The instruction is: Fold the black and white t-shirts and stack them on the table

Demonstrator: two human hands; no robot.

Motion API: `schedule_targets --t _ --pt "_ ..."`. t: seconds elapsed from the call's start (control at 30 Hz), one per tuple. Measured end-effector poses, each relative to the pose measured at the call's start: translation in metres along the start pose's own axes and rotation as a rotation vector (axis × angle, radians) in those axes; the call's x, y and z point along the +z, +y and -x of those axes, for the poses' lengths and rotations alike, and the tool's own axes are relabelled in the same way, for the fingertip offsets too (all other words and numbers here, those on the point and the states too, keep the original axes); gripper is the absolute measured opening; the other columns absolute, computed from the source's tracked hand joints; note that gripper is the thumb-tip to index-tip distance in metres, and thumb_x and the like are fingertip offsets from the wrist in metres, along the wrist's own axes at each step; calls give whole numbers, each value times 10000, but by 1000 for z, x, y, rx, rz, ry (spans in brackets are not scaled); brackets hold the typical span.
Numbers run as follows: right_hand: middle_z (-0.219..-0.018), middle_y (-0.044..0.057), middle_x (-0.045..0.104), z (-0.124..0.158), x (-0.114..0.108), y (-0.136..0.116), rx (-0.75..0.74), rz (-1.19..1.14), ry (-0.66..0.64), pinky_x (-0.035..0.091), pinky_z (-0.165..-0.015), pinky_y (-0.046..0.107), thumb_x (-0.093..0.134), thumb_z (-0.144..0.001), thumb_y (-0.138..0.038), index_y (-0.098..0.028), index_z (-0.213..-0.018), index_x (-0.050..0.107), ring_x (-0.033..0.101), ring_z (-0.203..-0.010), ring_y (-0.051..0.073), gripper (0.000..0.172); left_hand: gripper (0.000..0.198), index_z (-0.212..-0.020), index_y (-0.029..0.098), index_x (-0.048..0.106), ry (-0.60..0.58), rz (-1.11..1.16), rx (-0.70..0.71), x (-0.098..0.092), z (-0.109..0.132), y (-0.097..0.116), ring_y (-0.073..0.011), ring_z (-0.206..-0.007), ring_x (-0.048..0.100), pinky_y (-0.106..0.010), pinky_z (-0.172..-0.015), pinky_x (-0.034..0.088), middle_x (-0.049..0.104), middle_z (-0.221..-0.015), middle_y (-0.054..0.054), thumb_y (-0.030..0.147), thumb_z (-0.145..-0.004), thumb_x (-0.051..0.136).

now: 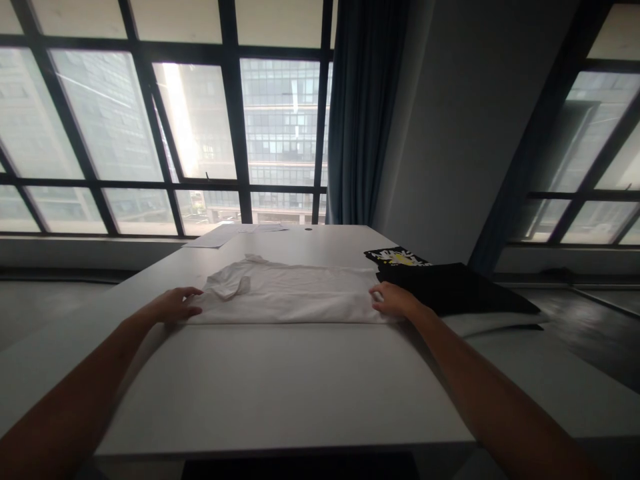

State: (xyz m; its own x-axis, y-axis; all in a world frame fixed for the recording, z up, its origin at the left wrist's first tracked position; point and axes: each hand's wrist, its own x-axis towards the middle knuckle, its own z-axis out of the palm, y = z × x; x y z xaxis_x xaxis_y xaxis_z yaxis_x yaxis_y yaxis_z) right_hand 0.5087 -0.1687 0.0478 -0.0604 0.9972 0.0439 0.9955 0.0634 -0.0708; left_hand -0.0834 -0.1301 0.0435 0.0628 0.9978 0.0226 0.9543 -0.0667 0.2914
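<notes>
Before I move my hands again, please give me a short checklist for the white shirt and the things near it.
1. Left hand on the white shirt's left end: ok.
2. Right hand on its right end: ok.
3. Shirt flat everywhere: not ok, a bunched flap near the left hand.
4. Black garment apart from the shirt: cannot tell, they nearly meet.
5. Fingers pinch or only press: cannot tell.

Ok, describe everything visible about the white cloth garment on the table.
The white cloth garment, seemingly thin fabric, is folded into a long flat band lying crosswise on the white table. A loose flap curls up near its left end. The left hand lies on its left end, the right hand on its right.
</notes>
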Motion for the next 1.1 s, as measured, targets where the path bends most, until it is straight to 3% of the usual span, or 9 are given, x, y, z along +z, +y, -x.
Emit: schedule_targets --t 0.1,0.3,0.43,0.57,0.67,0.8,0.93,1.0,1.1 --pt "-1231 110 680 -2 2 1 -26 -27 -87 451 -976 277 647 -785 -195 -189 -1190 707 624 -1149 236 410 864 -1315 132 613 -95 -19 -50 -4 7 7 -362 -1124 644 -396 -944 512 642 -1283 -229 539 -560 719" --pt "-1159 115 710 -4 -1 2 142 86 -167 508 -843 283 686 -664 -79 -193 -1119 733 673 -1051 269 472 1006 -1364 174 565 -331 23 -82 -16 25 11 -307 -1003 693 -341 -848 554 694 -1191 -165 564 -463 786" --pt "-1284 141 649 -4 -2 -4 35 61 -43 488 -885 289 639 -767 -123 -178 -1222 681 644 -1120 264 460 852 -1284 239 637 -132 40 162 -8 22 30 -305 -1084 649 -361 -917 516 651 -1279 -114 635 -535 725" --pt "-1096 112 727 -7 1 -6 -22 1 -38 479 -813 262 622 -850 -234 -170 -1114 718 684 -967 221 289 554 -866 205 755 16 151 372 8 10 49 -297 -975 663 -394 -904 496 722 -1104 -111 694 -670 586" --pt "-945 87 742 -7 0 -4 -41 -48 -31 450 -709 227 626 -839 -208 -155 -922 733 675 -834 184 146 603 -824 170 708 203 280 305 15 2 50 -263 -773 663 -369 -746 518 739 -827 -91 720 -751 473" --pt "-876 78 725 -3 -6 -4 -45 -99 62 409 -650 225 612 -850 -224 -144 -913 691 640 -759 165 128 569 -972 143 681 431 380 89 20 -6 43 -232 -743 675 -309 -669 518 748 -827 -85 639 -805 459" --pt "-908 72 715 0 -8 -7 -7 -77 115 404 -677 235 633 -850 -248 -152 -1030 665 634 -783 168 206 545 -1232 122 611 394 270 -14 24 -8 40 -249 -868 717 -324 -751 546 752 -1041 -137 467 -831 479" --pt "-954 78 711 -1 -7 -7 -14 -47 130 408 -713 235 642 -836 -210 -159 -1067 668 639 -833 173 238 572 -1314 132 569 363 149 42 25 -7 43 -271 -1018 695 -355 -877 527 705 -1201 -152 446 -845 477" --pt "-993 79 706 -3 -6 -2 -22 -18 123 407 -732 226 623 -789 -87 -171 -1044 697 641 -868 167 278 610 -1354 158 561 175 3 179 32 -3 51 -289 -1127 654 -393 -986 476 677 -1268 -145 527 -889 418"
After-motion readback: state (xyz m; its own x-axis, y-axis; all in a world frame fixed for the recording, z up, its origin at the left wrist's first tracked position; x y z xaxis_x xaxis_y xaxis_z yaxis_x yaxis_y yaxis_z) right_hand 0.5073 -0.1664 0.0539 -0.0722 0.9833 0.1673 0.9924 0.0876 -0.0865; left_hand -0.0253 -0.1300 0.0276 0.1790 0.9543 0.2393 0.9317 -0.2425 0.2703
